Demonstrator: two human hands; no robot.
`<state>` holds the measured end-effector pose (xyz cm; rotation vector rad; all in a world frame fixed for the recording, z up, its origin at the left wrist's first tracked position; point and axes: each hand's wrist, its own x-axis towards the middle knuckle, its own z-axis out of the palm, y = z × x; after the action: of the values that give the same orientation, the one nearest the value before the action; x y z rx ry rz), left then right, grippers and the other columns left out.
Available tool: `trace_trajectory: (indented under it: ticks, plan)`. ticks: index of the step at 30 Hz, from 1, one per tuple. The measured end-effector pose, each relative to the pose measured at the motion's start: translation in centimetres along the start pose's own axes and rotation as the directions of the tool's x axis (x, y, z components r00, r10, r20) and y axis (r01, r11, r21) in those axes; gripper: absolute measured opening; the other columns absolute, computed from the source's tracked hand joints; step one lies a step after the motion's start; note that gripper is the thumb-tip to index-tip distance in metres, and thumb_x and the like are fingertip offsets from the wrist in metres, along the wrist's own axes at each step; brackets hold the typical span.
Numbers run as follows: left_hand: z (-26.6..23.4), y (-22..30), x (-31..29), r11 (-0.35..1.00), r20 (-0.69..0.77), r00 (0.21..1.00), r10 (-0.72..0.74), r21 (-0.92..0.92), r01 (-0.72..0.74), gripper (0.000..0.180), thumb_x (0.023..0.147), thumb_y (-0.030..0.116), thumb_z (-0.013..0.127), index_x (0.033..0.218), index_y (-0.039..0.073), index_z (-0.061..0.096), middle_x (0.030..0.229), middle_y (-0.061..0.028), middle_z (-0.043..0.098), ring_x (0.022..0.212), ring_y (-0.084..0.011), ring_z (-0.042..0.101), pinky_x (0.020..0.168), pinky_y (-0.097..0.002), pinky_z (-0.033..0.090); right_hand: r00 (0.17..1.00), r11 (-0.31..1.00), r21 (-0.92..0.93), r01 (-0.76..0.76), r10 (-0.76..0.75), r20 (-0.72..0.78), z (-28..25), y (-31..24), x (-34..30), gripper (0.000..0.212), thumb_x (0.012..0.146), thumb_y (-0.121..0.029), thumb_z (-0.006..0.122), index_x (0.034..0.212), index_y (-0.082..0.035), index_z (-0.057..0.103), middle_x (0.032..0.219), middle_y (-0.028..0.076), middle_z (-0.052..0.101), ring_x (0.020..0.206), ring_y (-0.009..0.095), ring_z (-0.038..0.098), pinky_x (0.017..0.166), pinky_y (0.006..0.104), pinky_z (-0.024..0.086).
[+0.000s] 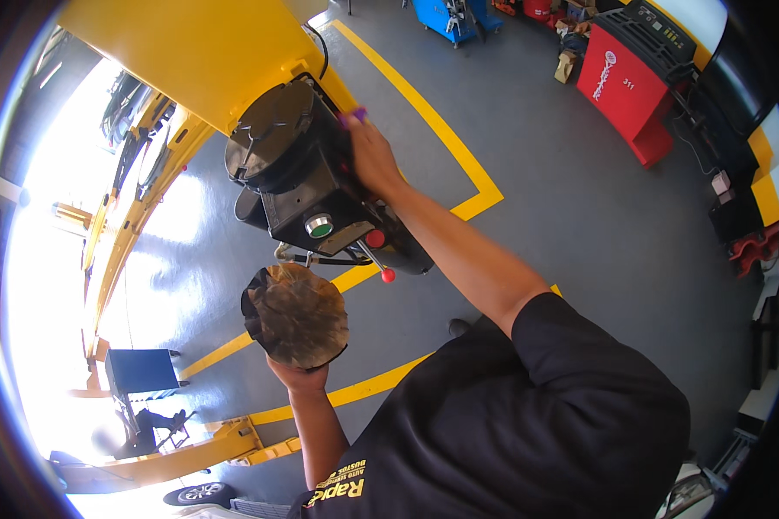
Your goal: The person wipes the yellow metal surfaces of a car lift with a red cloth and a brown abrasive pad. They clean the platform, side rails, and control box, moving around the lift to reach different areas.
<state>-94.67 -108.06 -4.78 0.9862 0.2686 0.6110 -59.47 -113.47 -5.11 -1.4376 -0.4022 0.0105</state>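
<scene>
A black machine head (307, 164) with a round lid, a green button (318, 226), a red button (375, 238) and a lever with a red ball knob (387, 275) stands ahead of me. My right hand (372, 160) is against its right side, the fingers closed around a small purple thing (357, 114) that looks like cloth; most of it is hidden. Below the machine, my left hand (299, 376) holds up a round, crumpled brown-grey piece (296, 316) with a dark frilled edge. That piece covers most of the left fingers.
A large yellow cabinet (182, 52) adjoins the black machine head. Yellow lines (424, 104) mark the grey floor. A red machine (627, 86) stands at far right, a blue cart (454, 19) at the far side. Yellow lift arms (160, 458) and a dark blue box on a stand (143, 370) are on the left.
</scene>
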Motion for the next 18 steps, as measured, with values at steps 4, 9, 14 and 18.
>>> trace_trajectory:
  ticks: [4, 9, 14, 18]
  plan:
    - [-0.3, -0.2, -1.2, 0.997, -0.034, 0.999, 0.042, 0.065, -0.04, 0.065, 0.11, 0.047, 0.051, 0.162, 0.01, 0.042, 0.16, -0.0171, 0.052, 0.143, -0.0412, 0.056, 0.117, -0.0612, 0.048, 0.846, 0.846, 0.046, 0.53, -0.532, 0.033, 1.7, -7.3, 4.0, 0.048, 0.114, -0.039, 0.039, 0.121, -0.001, 0.068, 0.124, 0.027, 0.069, 0.117, 0.047, 0.063, 0.1, 0.0522, 0.049]
    - [-0.5, -0.4, -1.9, 0.989, -0.057, 0.998, -0.008, -0.149, -0.001, 0.06, 0.111, 0.035, 0.05, 0.161, 0.002, 0.041, 0.157, -0.0205, 0.053, 0.139, -0.041, 0.059, 0.114, -0.0583, 0.054, 0.964, 0.924, 0.334, 0.188, -0.239, 0.119, 1.6, 2.2, 2.5, 0.044, 0.115, -0.03, 0.035, 0.132, -0.001, 0.064, 0.124, 0.028, 0.07, 0.119, 0.048, 0.064, 0.105, 0.05, 0.049]
    - [-0.7, -0.2, -2.0, 0.983, -0.135, 0.989, -0.058, -0.179, 0.033, 0.056, 0.113, 0.033, 0.047, 0.159, 0.002, 0.043, 0.156, -0.0205, 0.053, 0.138, -0.0403, 0.06, 0.114, -0.0584, 0.054, 0.976, 0.98, -0.152, 0.132, -0.102, 0.192, -0.6, 8.1, 1.8, 0.05, 0.116, -0.035, 0.034, 0.124, 0.002, 0.068, 0.125, 0.03, 0.071, 0.12, 0.048, 0.065, 0.102, 0.0516, 0.048]
    - [-0.4, -0.6, -2.4, 0.972, -0.166, 0.982, -0.086, -0.23, 0.047, 0.061, 0.105, 0.024, 0.066, 0.157, 0.0, 0.046, 0.154, -0.0187, 0.056, 0.137, -0.0363, 0.062, 0.115, -0.0532, 0.054, 0.97, 0.992, -0.127, -0.028, 0.057, 0.235, -0.3, 0.2, 2.8, 0.054, 0.116, -0.04, 0.035, 0.119, 0.003, 0.067, 0.117, 0.031, 0.073, 0.114, 0.046, 0.067, 0.098, 0.0515, 0.049]
